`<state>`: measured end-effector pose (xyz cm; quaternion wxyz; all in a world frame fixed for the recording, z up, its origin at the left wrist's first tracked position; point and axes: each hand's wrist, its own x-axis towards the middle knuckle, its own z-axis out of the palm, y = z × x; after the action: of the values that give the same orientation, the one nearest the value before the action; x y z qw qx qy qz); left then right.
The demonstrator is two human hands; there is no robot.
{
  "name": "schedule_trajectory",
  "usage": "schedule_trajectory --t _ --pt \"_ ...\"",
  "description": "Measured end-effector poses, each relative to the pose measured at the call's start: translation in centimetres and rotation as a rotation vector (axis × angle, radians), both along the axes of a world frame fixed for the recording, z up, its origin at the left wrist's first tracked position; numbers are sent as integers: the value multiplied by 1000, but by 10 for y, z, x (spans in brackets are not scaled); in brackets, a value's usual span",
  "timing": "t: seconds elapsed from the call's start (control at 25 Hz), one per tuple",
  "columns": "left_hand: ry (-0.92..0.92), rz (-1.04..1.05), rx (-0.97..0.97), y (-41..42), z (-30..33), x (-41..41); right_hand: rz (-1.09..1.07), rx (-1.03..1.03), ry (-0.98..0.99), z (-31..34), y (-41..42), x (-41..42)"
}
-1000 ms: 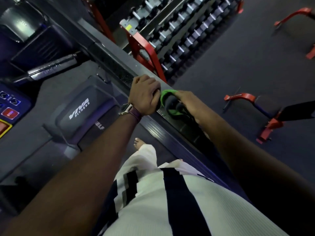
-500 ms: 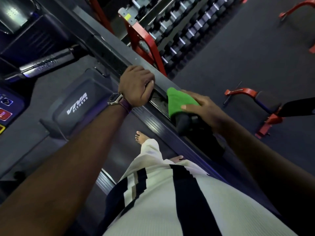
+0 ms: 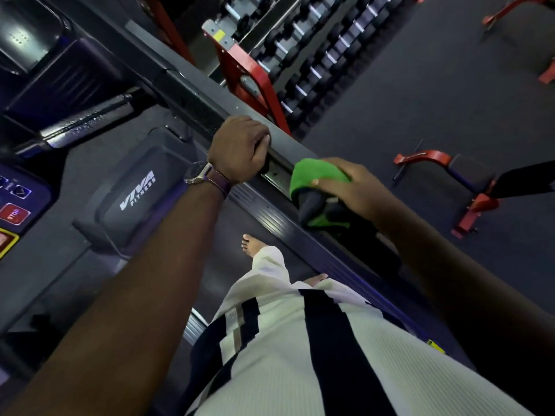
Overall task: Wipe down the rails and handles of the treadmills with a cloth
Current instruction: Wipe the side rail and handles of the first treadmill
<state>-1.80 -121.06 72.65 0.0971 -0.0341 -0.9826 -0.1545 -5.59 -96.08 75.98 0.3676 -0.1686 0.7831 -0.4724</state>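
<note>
The person stands on a treadmill, and the head camera looks down along both bare arms to the side rail (image 3: 192, 94) on the right of the deck. The left hand (image 3: 240, 148) is closed over the top of that rail, fingers curled over its far edge, a watch (image 3: 196, 173) on a purple strap at the wrist. Just beside it, further back along the same rail, the right hand (image 3: 354, 187) grips a green cloth (image 3: 315, 175) wrapped over the black padded handle (image 3: 312, 205); the thumb lies across the cloth's near side and the fingers close round the far side. The two hands are near each other but apart, with a short bare stretch of rail between them. A second bit of green shows under the handle (the cloth seems to pass round it, though the underside is hidden).

Below the arms are a white top with dark stripes (image 3: 300, 355) and a bare foot (image 3: 253, 246) on the treadmill belt. The motor cover (image 3: 138, 190) ahead reads VIVA FITNESS. At the left edge sits the console with a red stop button (image 3: 13, 214), and a silver grip bar (image 3: 87, 121) runs above it. Beyond the rail stands a red-framed rack of dumbbells (image 3: 315, 55), and red-framed benches (image 3: 450, 175) sit on the dark floor to the right
</note>
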Motion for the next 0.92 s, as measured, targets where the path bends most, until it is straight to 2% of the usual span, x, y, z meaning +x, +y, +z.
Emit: schedule_trajectory --t 0.08,0.16,0.2,0.24,0.32,0.44,0.48,0.56,0.68,0.76,0.84,0.92 --pt "-64 -25 -72 -6 6 -7 -12 -40 -248 -1 -27 -12" --pt "-99 21 -146 -11 9 -15 67 72 -123 1 -41 -14" --pt "-97 37 -174 -11 9 -16 82 89 4 -2 -32 -13" --pt "-94 34 -194 -10 8 -16 93 96 49 -10 -16 -13" --pt "-88 20 -208 -7 7 -14 89 36 -111 -13 8 -10" --pt "-110 67 -221 -6 11 -14 52 -7 -346 -15 1 -13" --pt "-111 77 -239 -6 12 -14 78 -5 -373 -16 -11 -17" --pt "-103 66 -273 -3 13 -13 55 -8 -281 -15 -22 -18" --pt "-118 48 -293 -1 14 -15 3 -34 -227 -14 11 -13" --pt "-131 53 -307 0 16 -16 1 39 -327 -12 0 -14" --pt "-128 63 -320 -2 15 -17 -10 7 -483 -16 -25 -20" --pt "-117 70 -319 -3 11 -17 -25 13 -443 -18 -45 -27"
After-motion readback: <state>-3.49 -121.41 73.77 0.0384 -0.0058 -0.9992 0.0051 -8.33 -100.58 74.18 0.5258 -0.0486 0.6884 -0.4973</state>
